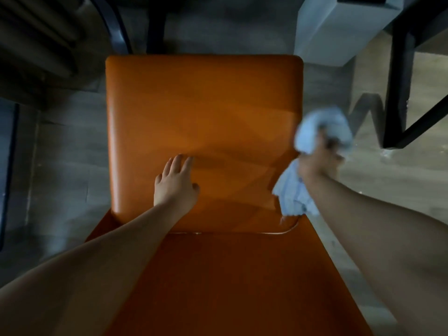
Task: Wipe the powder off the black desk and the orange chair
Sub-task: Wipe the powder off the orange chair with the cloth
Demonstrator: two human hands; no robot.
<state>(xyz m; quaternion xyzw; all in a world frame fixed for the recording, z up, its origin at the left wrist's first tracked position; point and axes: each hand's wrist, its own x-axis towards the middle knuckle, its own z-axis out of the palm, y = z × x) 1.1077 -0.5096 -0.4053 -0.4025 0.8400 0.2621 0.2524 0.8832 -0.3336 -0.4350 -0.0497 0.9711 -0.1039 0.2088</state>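
Note:
I look straight down on the orange chair (203, 112); its padded seat fills the middle of the view and its backrest runs toward me at the bottom. My left hand (175, 183) rests flat on the near part of the seat, fingers straight and spread. My right hand (317, 163) grips a crumpled light blue cloth (322, 132) at the seat's right edge; the cloth is blurred and a loose end hangs down over the seat's near right corner. No powder shows on the seat. The black desk's top is not in view.
A black metal frame with a diagonal brace (400, 93) stands on the floor at the right. A grey box (324, 32) sits at the upper right. Dark chair legs (155, 23) and a dark slatted object (36, 37) lie beyond the seat. Grey floor surrounds the chair.

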